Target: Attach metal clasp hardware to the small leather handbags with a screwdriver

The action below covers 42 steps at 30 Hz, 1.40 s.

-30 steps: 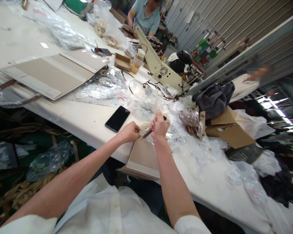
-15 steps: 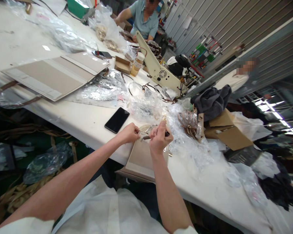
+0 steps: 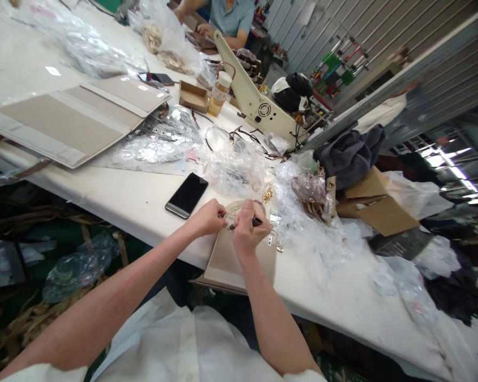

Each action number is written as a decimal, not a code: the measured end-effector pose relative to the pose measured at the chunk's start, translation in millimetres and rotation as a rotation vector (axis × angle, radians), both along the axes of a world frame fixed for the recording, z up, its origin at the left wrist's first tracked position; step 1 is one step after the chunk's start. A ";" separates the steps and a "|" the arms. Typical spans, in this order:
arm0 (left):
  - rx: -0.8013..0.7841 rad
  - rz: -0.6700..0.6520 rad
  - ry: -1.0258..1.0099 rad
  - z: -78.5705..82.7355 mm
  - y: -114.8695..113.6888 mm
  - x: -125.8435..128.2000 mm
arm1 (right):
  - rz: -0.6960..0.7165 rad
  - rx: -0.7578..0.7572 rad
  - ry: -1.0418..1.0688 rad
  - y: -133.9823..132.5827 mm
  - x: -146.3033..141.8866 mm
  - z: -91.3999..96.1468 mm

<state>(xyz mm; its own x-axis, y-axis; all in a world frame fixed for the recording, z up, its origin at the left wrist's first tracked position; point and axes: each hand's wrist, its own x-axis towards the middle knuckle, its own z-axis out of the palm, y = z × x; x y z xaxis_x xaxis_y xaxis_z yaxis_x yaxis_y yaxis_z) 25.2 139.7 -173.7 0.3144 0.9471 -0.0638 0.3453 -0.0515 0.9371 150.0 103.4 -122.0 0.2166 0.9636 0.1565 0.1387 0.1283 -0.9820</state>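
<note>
My right hand (image 3: 249,231) is closed around a slim dark-handled tool (image 3: 257,222); its tip points left and its exact kind is unclear. Close by on the left, my left hand (image 3: 211,217) pinches something too small to make out. Both hands are over the top edge of a flat beige panel (image 3: 239,260), which lies at the table's front edge and partly overhangs it. Behind my right hand shows a pale rounded piece (image 3: 239,205). Small gold metal parts (image 3: 268,193) lie just beyond, and a black phone (image 3: 187,194) rests left of my hands.
A larger beige bag panel (image 3: 75,119) lies on the white table (image 3: 143,204) at left. Crumpled clear plastic (image 3: 318,249) spreads to the right, near a cardboard box (image 3: 378,204). A cream machine (image 3: 258,106) and a bottle (image 3: 220,94) stand behind; a co-worker (image 3: 231,21) sits across.
My right hand has shifted slightly left and tilted lower with the tool, closer to my left hand. My left hand stays nearly in place. The camera view has shifted a little.
</note>
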 end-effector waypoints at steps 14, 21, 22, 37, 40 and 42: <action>0.058 -0.030 0.109 -13.0 6.3 -2.8 | -0.145 -0.517 -0.509 -31.8 284.7 13.7; 0.032 0.029 0.087 1.0 -0.9 -0.1 | -0.257 -0.168 -0.752 -35.1 315.8 -17.4; 0.030 0.033 0.086 1.7 -1.9 0.2 | -0.279 -0.090 -0.807 -38.1 309.8 -17.3; -0.018 0.083 0.033 16.7 -6.8 8.5 | 0.038 -0.079 -0.452 -54.3 221.0 -47.1; -0.060 0.107 0.016 19.1 -4.6 5.6 | 0.023 -0.050 -0.425 -45.7 221.6 -56.3; -0.097 0.113 0.028 22.4 -11.1 5.3 | -0.005 -0.006 -0.434 -48.7 216.3 -53.1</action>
